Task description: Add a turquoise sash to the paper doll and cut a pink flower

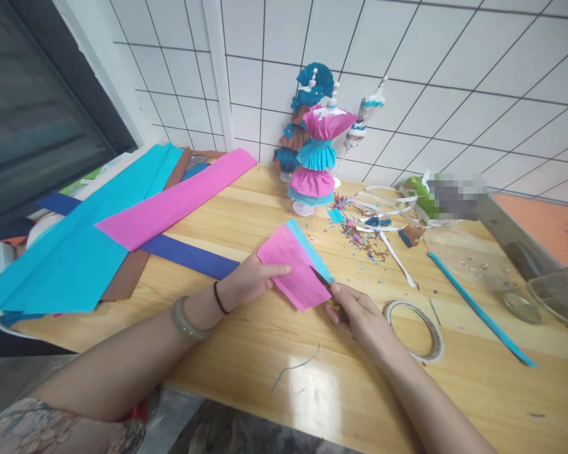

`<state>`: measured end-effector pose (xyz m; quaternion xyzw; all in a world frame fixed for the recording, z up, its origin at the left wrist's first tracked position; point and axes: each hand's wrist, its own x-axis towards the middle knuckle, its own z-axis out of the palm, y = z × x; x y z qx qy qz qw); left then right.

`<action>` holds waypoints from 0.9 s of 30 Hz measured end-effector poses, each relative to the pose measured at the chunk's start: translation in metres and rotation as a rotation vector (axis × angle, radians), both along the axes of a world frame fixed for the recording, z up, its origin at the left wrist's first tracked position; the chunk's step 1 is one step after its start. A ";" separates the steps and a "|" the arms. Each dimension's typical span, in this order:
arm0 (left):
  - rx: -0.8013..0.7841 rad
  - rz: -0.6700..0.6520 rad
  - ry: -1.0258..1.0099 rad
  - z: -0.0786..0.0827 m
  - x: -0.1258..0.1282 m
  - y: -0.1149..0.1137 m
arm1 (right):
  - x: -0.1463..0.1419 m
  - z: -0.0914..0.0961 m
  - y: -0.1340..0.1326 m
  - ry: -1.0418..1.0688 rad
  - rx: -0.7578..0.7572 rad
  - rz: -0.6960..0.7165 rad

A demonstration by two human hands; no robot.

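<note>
My left hand point(258, 277) pinches a piece of pink crepe paper point(293, 255) by its left side, thumb on top. Along the far right edge of that piece runs a light blue strip of paper point(305, 243). In my right hand point(353, 309) are scissors point(320, 277), their dark blade lying against the pink paper near its right side. The fingers hide most of the handles, though a bit of yellow shows. Whether the blades are apart I cannot tell. Both hands are over the wooden table point(227, 353).
Paper-dressed miniature dress forms point(319, 151) stand by the tiled wall. At left lie folded crepe sheets in turquoise point(76, 233), pink point(180, 202) and dark blue point(189, 255). Paper scraps point(364, 239), a tape roll point(438, 347), a blue strip point(483, 312) and clear containers point(558, 293) are at right.
</note>
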<state>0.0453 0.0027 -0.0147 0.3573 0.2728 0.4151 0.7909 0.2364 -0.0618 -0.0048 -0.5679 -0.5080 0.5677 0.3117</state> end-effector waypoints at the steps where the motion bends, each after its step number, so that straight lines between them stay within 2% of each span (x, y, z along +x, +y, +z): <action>1: 0.024 -0.006 0.028 -0.001 0.000 0.000 | 0.000 0.000 0.000 0.011 0.000 0.003; 8: 0.179 0.019 0.252 -0.010 -0.003 -0.002 | -0.002 -0.001 0.001 0.035 -0.035 0.021; 18: 0.300 -0.008 0.362 -0.002 -0.001 -0.006 | -0.007 -0.005 0.001 0.033 -0.024 -0.018; 27: 0.314 -0.065 0.341 0.000 0.000 -0.008 | -0.007 -0.005 0.000 0.056 -0.031 -0.034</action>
